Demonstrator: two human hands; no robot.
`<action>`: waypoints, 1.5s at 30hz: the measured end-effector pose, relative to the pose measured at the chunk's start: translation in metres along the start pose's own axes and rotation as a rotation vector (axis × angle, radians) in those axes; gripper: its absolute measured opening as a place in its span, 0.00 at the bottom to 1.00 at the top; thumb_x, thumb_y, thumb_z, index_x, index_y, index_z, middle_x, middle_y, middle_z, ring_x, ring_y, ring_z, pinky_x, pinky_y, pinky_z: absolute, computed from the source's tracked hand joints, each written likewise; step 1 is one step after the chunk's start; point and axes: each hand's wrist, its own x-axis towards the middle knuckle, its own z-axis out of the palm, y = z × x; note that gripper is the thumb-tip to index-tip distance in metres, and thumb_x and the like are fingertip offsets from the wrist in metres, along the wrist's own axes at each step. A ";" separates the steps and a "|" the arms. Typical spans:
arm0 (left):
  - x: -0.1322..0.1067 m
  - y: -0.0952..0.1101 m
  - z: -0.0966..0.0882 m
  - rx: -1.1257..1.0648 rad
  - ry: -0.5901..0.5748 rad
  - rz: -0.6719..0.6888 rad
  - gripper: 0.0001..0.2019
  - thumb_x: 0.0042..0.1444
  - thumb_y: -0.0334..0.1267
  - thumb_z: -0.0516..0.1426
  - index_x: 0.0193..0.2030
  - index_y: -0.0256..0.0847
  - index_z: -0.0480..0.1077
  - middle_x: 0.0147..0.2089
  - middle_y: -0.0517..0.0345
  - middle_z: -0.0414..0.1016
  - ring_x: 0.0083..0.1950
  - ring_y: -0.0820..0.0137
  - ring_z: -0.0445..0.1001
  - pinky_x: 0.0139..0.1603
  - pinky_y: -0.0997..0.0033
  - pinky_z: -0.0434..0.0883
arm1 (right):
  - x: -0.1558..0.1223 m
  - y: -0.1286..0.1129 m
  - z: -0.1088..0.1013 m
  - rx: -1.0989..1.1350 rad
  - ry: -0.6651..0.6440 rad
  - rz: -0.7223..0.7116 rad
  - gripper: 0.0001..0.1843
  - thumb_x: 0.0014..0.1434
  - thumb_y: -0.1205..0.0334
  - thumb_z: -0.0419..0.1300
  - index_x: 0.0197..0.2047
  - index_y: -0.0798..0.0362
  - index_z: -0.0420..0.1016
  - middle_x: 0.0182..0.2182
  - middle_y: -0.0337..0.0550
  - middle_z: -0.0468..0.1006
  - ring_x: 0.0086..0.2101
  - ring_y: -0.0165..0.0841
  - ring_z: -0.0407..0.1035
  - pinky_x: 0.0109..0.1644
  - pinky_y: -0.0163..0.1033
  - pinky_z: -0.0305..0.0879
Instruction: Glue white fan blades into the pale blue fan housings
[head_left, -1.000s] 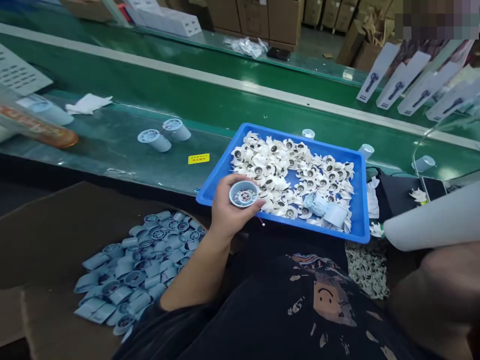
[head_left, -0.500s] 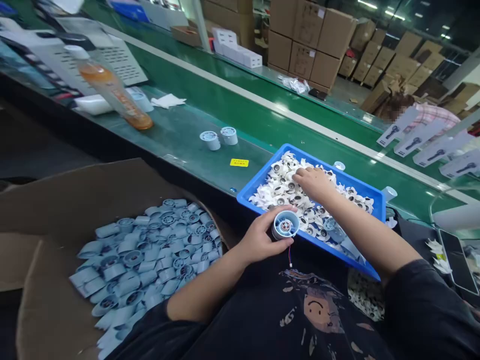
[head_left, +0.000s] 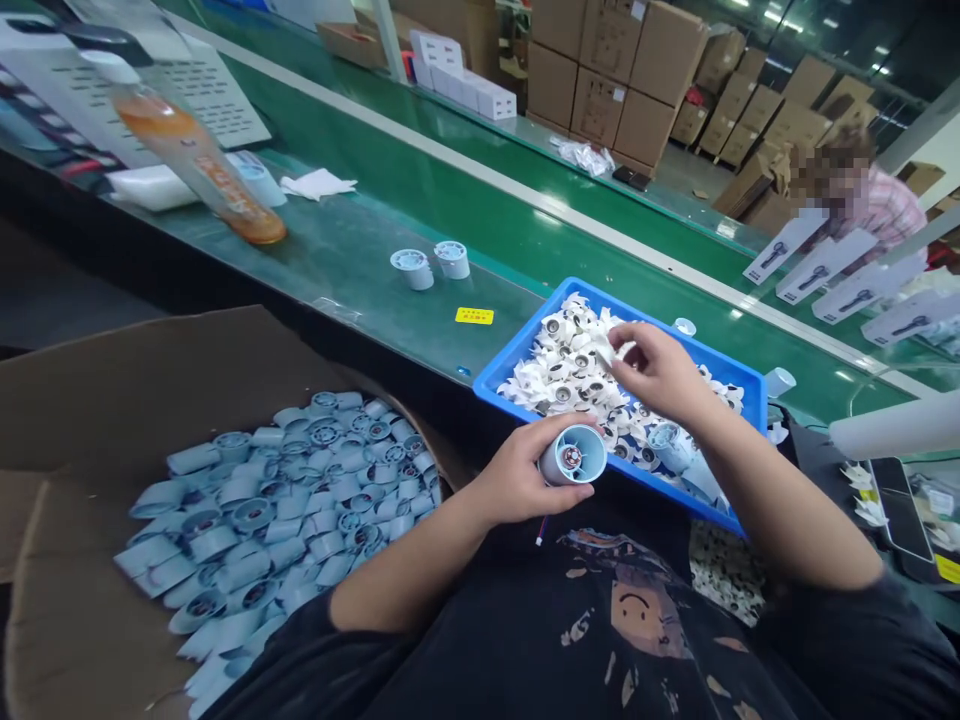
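A light blue cylindrical fan housing [head_left: 592,455] is gripped in my left hand [head_left: 517,475], its open end facing up towards me. Inside it a copper-coloured motor core shows, and a thin wire with a small white plug hangs below. Over the blue tray [head_left: 487,375], my right hand [head_left: 656,370] pinches a white fan impeller [head_left: 604,350] between thumb and fingers. Many more white impellers [head_left: 562,365] fill the tray, and a few blue housings [head_left: 675,447] lie among them at its near right side.
A large cardboard box [head_left: 225,345] at lower left holds many blue housings [head_left: 300,500]. Two housings [head_left: 431,265], a yellow label [head_left: 474,316] and a tilted drink bottle [head_left: 199,155] are on the green bench. Across the belt, a person [head_left: 885,205] is behind white printed boxes [head_left: 810,265].
My right hand has lifted from the pile and drawn back slightly, an impeller now in its fingers. My left hand has tilted the housing so more of its inside shows.
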 end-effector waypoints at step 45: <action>0.027 0.005 0.043 0.598 -0.164 0.352 0.28 0.56 0.55 0.63 0.58 0.44 0.65 0.47 0.49 0.80 0.46 0.59 0.78 0.51 0.56 0.72 | -0.156 -0.003 0.043 0.265 0.532 -0.123 0.30 0.65 0.36 0.50 0.52 0.51 0.76 0.59 0.54 0.70 0.60 0.48 0.60 0.62 0.57 0.58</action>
